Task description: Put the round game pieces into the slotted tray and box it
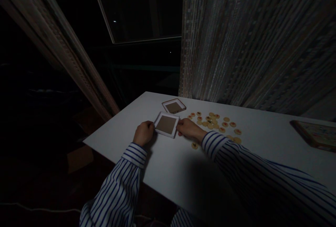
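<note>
A shallow white box [166, 124] with a brown inner floor sits on the table between my hands. My left hand [144, 133] is closed at its left side, the thumb against the wall. At the opposite wall, my right hand [190, 129] pinches the right edge. Just behind lies a similar shallow box part [174, 106], open side up, with a brown rim. To the right, round wooden xiangqi pieces [211, 122] are scattered, several with red or black characters; some overlap. A single piece with a black character [194, 145] rests nearer me, beside my right wrist.
The white table [118, 129] has its left corner and front edge in view. A framed, patterned flat board or box [316, 134] lies at the far right. Curtains [223, 38] hang behind the table, near a dark window [141, 9]. A brown box [80, 158] is below left.
</note>
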The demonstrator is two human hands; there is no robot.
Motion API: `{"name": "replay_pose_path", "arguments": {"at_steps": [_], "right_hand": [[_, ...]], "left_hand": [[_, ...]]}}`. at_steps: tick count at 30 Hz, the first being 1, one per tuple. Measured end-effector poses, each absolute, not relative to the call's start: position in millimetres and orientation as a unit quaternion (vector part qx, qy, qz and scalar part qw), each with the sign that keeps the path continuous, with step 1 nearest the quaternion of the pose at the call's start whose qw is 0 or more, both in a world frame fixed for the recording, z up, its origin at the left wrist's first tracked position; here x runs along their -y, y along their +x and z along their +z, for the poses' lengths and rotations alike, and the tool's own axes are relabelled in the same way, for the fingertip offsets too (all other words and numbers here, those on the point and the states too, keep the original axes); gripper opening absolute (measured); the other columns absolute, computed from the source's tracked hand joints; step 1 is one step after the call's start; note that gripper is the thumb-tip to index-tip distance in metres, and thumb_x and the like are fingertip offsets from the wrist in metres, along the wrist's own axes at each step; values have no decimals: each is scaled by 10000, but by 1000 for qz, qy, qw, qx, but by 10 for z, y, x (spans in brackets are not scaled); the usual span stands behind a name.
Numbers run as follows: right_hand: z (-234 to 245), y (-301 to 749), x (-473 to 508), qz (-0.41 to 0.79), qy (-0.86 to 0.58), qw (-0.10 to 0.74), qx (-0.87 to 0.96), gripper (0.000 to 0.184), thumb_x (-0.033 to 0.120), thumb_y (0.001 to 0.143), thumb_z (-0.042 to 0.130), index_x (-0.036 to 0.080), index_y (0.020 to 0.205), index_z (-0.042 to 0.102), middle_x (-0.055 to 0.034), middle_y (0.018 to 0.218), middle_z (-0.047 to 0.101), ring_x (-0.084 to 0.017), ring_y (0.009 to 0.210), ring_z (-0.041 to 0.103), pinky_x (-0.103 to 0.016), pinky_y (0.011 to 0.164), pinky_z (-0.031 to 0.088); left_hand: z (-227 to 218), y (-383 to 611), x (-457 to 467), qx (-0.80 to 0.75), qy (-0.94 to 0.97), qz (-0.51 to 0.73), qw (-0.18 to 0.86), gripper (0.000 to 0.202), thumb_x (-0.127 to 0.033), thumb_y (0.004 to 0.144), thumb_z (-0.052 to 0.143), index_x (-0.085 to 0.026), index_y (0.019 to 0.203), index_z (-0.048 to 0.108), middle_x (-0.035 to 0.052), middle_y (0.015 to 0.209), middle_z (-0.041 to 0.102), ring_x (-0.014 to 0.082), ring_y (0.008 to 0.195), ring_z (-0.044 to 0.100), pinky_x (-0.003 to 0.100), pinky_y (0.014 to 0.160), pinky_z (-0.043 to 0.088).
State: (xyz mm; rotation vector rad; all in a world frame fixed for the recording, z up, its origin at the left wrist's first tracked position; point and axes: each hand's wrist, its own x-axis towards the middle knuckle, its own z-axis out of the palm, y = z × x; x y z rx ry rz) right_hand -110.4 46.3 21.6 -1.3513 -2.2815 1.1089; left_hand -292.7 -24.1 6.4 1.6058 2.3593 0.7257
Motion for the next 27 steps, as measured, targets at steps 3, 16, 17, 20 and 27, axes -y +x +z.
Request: {"name": "replay_pose_path", "arguments": {"at_steps": [3,16,17,20,27], "right_hand": [[261,-1063,-453,395,-457,151,783,240,173,742,469,109,867,664,-21,568,610,-65,427,461,-169,419,308],[426,-793,-532,453,-439,253,734,410,117,752,509,106,1162,510,-60,766,679,-100,561,579,-164,439,402],[444,-767,-529,457,-440,259,728,414,109,759,503,100,1172,499,-62,775,680,-96,556,578,-165,444,408],[503,-687,-503,467,-441,279,714,398,98,774,492,98,1171,494,-66,810,683,-86,565,581,-159,456,418],[615,-488,-457,471,-448,317,691,373,60,762,489,101,1131,522,-59,755,684,-89,562,585,-150,426,388]], "left_hand": [[91,-2917,242,-791,535,279,101,325,-263,811,393,-138,969,649,104,984,679,212,917,610,264,753,435],[207,-2732,201,-655,460,556,226,228,-210,712,560,-111,900,643,80,894,691,171,832,632,294,804,470],[228,-2701,204,-642,455,571,233,220,-204,700,575,-110,885,645,81,884,693,175,828,633,303,807,469],[274,-2613,205,-618,448,601,237,206,-188,683,594,-112,866,650,81,886,694,179,832,632,322,824,464],[318,-2439,173,-605,453,605,249,215,-176,689,596,-113,890,643,87,925,691,180,850,627,337,835,466]]}}
